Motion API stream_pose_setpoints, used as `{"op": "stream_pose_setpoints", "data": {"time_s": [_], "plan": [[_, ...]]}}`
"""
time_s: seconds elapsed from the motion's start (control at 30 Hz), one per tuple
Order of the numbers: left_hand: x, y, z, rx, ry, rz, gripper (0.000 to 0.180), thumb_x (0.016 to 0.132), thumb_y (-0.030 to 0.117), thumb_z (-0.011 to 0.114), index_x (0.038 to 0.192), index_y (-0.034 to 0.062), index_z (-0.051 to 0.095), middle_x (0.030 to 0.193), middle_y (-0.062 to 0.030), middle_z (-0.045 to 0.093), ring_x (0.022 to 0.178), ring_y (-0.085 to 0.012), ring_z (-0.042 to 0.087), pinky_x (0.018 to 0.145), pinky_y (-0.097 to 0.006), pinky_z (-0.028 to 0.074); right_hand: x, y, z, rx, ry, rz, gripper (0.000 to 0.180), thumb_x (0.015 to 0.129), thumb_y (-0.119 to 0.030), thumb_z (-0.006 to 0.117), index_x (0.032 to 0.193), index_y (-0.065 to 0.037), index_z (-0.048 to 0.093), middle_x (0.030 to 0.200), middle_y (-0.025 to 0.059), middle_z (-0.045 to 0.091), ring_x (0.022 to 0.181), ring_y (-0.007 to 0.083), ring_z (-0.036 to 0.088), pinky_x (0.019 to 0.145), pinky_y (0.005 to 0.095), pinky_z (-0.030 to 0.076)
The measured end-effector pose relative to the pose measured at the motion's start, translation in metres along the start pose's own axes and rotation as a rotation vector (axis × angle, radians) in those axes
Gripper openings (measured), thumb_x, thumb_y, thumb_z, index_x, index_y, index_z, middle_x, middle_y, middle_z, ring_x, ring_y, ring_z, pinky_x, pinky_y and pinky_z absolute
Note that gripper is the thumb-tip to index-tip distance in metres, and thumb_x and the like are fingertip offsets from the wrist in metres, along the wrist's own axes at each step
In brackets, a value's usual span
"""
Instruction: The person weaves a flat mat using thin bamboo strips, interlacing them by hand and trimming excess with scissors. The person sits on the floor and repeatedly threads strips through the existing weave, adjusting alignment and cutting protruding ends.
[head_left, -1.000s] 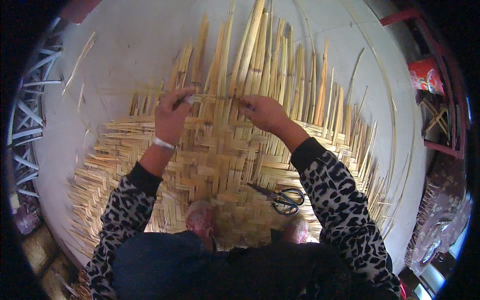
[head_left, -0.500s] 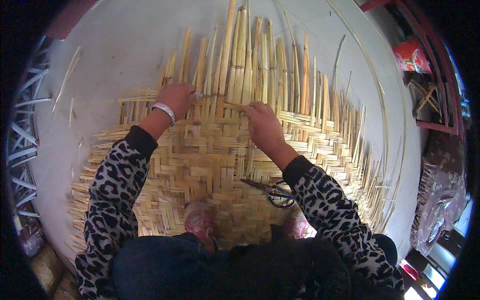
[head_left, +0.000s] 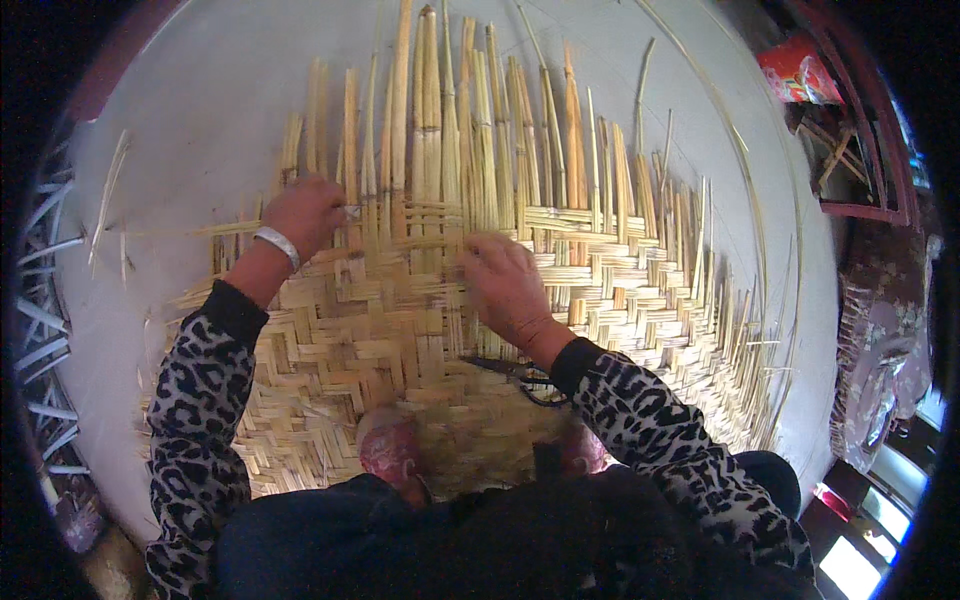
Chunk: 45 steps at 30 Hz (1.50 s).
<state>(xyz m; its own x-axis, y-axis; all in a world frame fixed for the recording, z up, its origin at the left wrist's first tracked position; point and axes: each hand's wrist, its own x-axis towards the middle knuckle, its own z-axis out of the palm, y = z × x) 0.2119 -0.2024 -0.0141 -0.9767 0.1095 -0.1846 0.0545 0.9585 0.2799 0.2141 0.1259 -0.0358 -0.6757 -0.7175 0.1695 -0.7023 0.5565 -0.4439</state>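
A: Fingers first. What of the left hand (head_left: pixel 303 215)?
B: Curled, tips drawn in narrow over the upright strips (head_left: pixel 430 130). Small pale bit showing at the tips. Cannot tell whether a strip is pinched there.
A: And the right hand (head_left: pixel 508 285)?
B: Lower and nearer the middle. Back of the hand uppermost, fingers bent down at the weave, tips blurred. Cannot tell if they grip or only press.
A: Where does the woven mat (head_left: pixel 340 345) lie?
B: On the pale grey floor (head_left: pixel 220 120), beneath both hands and spreading back to the wearer's feet. Zigzag weave; strip ends left long and uneven along the far edge.
A: Next out?
B: Pale bracelet (head_left: pixel 278 245) on the left wrist; leopard-print sleeves (head_left: pixel 215 370) with dark cuffs. Scissors (head_left: pixel 488 364) on the mat, blades toward the left, handles partly covered by the right cuff. Red patterned shoes (head_left: pixel 390 445) at the near side.
A: Margins?
B: Loose slivers (head_left: pixel 108 195) on the floor, left. White tubular rack (head_left: pixel 45 320) beyond, along the left rim. Far right, a red object (head_left: pixel 800 72) by a dark red frame.
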Motion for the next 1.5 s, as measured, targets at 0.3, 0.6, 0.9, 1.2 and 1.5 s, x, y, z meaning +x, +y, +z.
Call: {"op": "stream_pose_setpoints", "data": {"time_s": [0.3,0.6,0.9,1.2,1.5], "plan": [[-0.008,0.006,0.0,0.088,0.127,0.118,0.015,0.087,0.023,0.06,0.089,0.0082,0.058,0.093,-0.0133,0.06,0.088,-0.0368,0.059,0.076,-0.047,0.048,-0.021,0.055,0.008,-0.327,0.149,0.392,0.047,0.082,-0.02,0.065,0.126,-0.01,0.054,0.132,0.0085,0.051,0.125,0.0319,0.045,0.102,0.0478,0.037],[0.017,0.007,-0.032,-0.229,-0.147,0.009,0.013,0.084,0.022,0.059,0.086,0.0091,0.061,0.082,-0.0157,0.063,0.083,-0.0374,0.061,0.074,-0.046,0.048,-0.026,0.057,0.014,-0.337,0.186,0.341,0.054,0.078,-0.021,0.062,0.129,-0.013,0.048,0.131,0.0069,0.048,0.124,0.0291,0.044,0.105,0.0478,0.034],[-0.01,0.028,-0.02,-0.093,0.018,0.005,0.02,0.088,0.02,0.056,0.102,0.0108,0.068,0.095,-0.0181,0.067,0.09,-0.0379,0.063,0.08,-0.047,0.051,-0.025,0.053,0.01,-0.345,0.162,0.355,0.05,0.081,-0.023,0.061,0.128,-0.012,0.048,0.131,0.0071,0.048,0.125,0.0291,0.043,0.106,0.0469,0.033],[-0.014,0.018,-0.015,-0.179,-0.171,-0.076,0.024,0.087,0.02,0.058,0.107,0.0137,0.069,0.098,-0.0169,0.068,0.091,-0.038,0.063,0.082,-0.047,0.051,-0.025,0.051,0.009,-0.348,0.149,0.365,0.047,0.084,-0.025,0.06,0.127,-0.011,0.049,0.131,0.0077,0.048,0.125,0.0295,0.043,0.106,0.0469,0.033],[0.016,-0.005,0.001,-0.257,-0.261,0.032,0.022,0.088,0.024,0.062,0.097,0.0048,0.067,0.088,-0.0186,0.063,0.086,-0.0378,0.059,0.079,-0.045,0.048,-0.027,0.054,0.011,-0.35,0.173,0.34,0.047,0.084,-0.024,0.06,0.128,-0.01,0.049,0.131,0.0081,0.049,0.126,0.0301,0.043,0.104,0.0479,0.034]]}}
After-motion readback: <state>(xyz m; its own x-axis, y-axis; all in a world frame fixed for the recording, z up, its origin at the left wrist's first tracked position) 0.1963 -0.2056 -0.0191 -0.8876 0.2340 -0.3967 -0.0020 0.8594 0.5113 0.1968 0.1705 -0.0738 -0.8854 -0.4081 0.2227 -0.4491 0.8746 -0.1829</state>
